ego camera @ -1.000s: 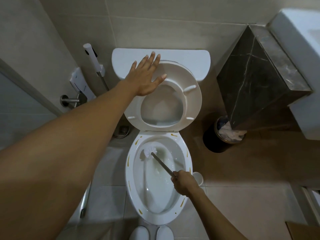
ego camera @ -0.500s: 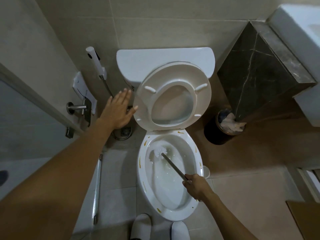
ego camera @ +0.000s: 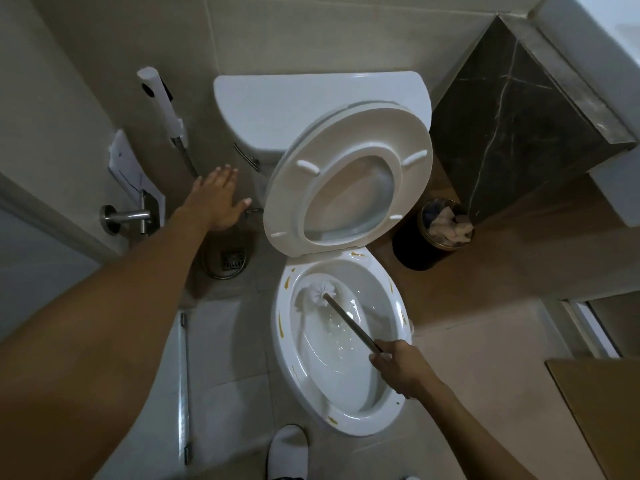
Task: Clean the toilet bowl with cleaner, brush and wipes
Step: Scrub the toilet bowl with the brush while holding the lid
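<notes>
Tiled bathroom seen from above, toilet bowl [ego camera: 341,344] in the middle, seat raised.

The brush [ego camera: 323,292] lies inside the bowl, white head at the bowl's far end; its handle slants back to the near right rim, its end hidden in the gripping right hand [ego camera: 398,367]. Left of the bowl, the left hand [ego camera: 216,199] hovers, fingers spread, holding nothing. A slipper [ego camera: 287,452] is cut off below.

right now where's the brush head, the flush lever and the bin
brush head [ego camera: 321,292], head view, on the white bristles inside the bowl
flush lever [ego camera: 246,157], head view, on the metal bar at the tank's side
bin [ego camera: 412,244], head view, on its dark outer wall
</notes>
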{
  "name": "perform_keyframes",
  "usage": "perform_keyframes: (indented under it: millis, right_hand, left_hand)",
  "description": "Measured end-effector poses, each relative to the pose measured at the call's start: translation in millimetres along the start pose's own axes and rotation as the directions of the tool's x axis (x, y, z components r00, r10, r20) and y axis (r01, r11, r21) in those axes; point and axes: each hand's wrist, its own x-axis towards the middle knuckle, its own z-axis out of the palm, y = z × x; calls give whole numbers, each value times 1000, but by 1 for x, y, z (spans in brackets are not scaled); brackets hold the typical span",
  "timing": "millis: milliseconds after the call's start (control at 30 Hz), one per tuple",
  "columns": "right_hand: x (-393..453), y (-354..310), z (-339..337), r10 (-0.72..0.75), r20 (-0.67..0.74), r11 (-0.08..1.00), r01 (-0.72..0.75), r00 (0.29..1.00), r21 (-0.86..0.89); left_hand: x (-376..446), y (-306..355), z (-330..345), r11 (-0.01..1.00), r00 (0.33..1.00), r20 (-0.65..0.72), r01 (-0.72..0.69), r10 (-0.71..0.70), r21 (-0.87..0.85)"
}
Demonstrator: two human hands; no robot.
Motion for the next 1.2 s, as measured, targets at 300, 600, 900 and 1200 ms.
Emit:
perform_keyframes:
  millis: [300,600,900,1200]
  right_hand:
    - [16,-31,-5,21,43,998,-18,999,-56]
    - [18,-42,-2,24,73,998,-19,997,-61]
    - [17,-41,-1,-9,13,996,10,1000,-92]
    - [19,-38,-1,-22,29,995,25,999,-99]
  left_hand:
    - [42,3,10,999,998,49,33,-33,-11]
    - [69,-5,5,999,999,33,39,-38,-27]
    - [79,-9,9,1000,992,125,26,-27,8]
    - [81,-4,15,992,988,147,55,-38,-114]
